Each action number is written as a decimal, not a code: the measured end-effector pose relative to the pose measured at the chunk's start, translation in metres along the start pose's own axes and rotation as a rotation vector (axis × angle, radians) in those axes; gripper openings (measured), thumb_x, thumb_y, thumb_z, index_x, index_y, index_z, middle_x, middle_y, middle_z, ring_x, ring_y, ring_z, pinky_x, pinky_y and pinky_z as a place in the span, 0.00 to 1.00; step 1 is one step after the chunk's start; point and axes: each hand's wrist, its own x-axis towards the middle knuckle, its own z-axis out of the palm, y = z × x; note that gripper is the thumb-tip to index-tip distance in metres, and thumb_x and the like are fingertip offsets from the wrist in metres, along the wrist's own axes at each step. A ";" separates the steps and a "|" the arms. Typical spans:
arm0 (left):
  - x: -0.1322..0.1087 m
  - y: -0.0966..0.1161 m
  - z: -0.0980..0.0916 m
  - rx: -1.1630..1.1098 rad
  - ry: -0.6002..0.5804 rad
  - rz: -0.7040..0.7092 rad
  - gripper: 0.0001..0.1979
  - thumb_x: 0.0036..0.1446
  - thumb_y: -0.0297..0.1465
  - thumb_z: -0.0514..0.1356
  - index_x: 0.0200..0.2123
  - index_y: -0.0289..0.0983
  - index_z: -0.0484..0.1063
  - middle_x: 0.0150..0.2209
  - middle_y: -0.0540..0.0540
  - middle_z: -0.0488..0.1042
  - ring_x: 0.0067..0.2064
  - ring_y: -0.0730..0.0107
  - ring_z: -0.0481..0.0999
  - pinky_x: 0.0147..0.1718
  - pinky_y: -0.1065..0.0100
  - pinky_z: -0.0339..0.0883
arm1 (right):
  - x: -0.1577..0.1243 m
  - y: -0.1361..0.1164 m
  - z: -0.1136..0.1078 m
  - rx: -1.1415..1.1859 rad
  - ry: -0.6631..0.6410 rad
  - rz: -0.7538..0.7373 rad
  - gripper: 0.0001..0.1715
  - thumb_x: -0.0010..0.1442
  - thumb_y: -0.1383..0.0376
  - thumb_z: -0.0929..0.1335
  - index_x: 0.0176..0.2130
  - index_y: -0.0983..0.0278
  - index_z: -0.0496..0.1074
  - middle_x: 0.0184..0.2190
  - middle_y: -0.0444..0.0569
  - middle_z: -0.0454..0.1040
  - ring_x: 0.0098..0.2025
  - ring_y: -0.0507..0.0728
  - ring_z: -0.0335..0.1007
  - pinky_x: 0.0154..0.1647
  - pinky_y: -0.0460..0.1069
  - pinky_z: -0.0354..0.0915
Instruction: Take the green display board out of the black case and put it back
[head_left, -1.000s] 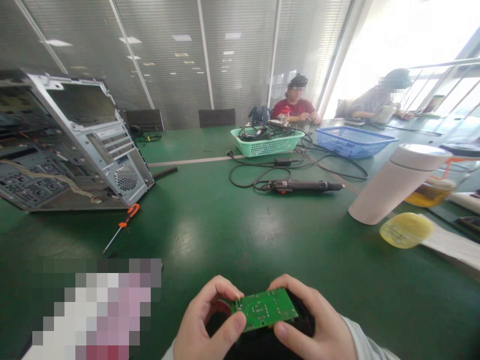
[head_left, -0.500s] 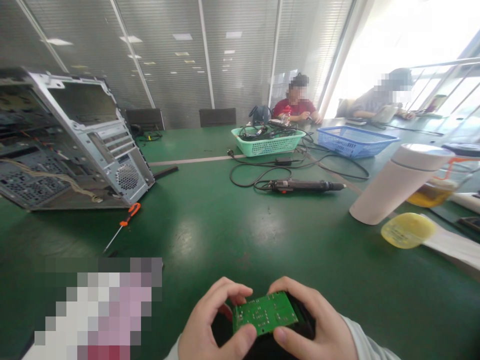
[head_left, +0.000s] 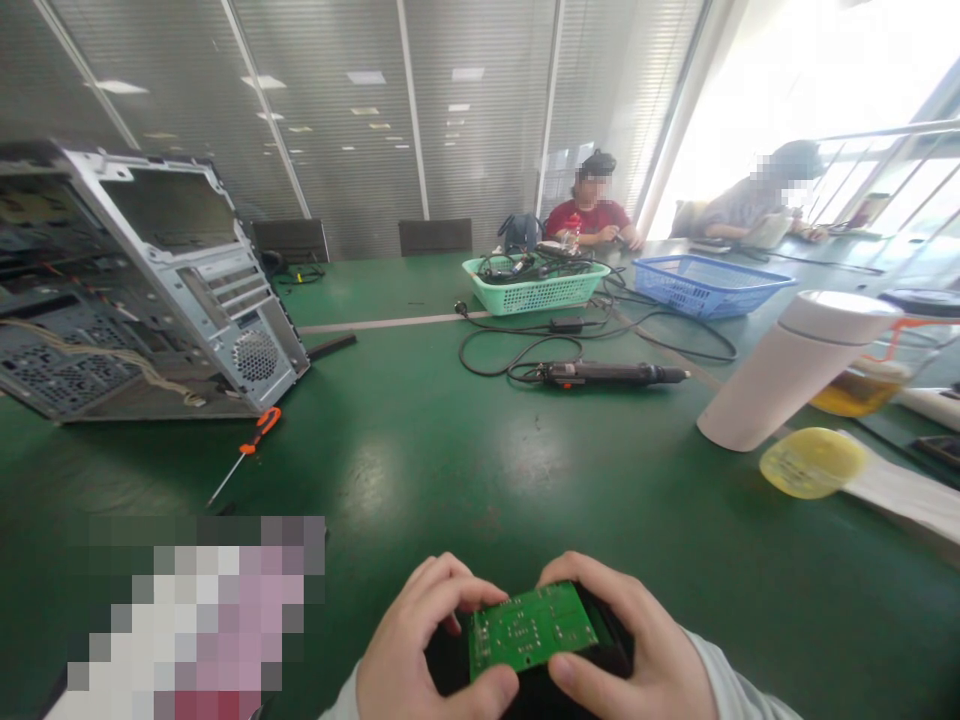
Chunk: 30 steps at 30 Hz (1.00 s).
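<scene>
A green circuit board point(head_left: 532, 625) with small solder points lies tilted between my two hands at the front edge of the view. My left hand point(head_left: 427, 640) grips its left end, thumb on the near edge and fingertips at the far left corner. My right hand point(head_left: 630, 630) is closed round the right side, with the thumb at the near edge and the fingers along the far corner. Under and beside the board is a black part point(head_left: 615, 650), mostly hidden by the board and my right hand.
An open computer case point(head_left: 259, 355) stands at left, an orange-handled screwdriver point(head_left: 259, 432) before it. An electric screwdriver point(head_left: 607, 374) with its cable lies mid-table. Behind are a green basket point(head_left: 540, 294) of cables and a blue basket point(head_left: 712, 290). A white tumbler point(head_left: 795, 370) stands right. Two people sit beyond.
My left fingers have come in closer onto the far left corner of the board, and its thumb has shifted slightly right. The board has moved very little.
</scene>
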 end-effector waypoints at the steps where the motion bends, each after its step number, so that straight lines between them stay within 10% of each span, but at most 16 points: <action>1: 0.000 0.000 0.000 0.012 -0.001 0.009 0.14 0.46 0.33 0.66 0.39 0.44 0.76 0.32 0.50 0.70 0.32 0.64 0.69 0.30 0.67 0.63 | 0.000 -0.001 0.000 -0.006 0.002 0.005 0.10 0.50 0.62 0.68 0.35 0.63 0.71 0.31 0.47 0.75 0.31 0.56 0.71 0.31 0.46 0.65; 8: 0.002 -0.019 -0.004 0.262 -0.049 0.234 0.23 0.47 0.53 0.62 0.39 0.42 0.78 0.26 0.49 0.68 0.29 0.62 0.70 0.28 0.65 0.64 | -0.001 -0.002 0.000 0.015 -0.024 0.009 0.12 0.48 0.63 0.68 0.35 0.62 0.72 0.28 0.45 0.75 0.29 0.56 0.70 0.31 0.46 0.65; 30: 0.003 -0.012 -0.004 0.413 -0.012 0.296 0.23 0.57 0.54 0.52 0.31 0.41 0.73 0.22 0.50 0.67 0.26 0.64 0.71 0.26 0.66 0.62 | -0.004 0.002 0.005 0.103 -0.017 0.030 0.14 0.51 0.61 0.68 0.39 0.62 0.72 0.31 0.44 0.75 0.33 0.55 0.70 0.36 0.45 0.62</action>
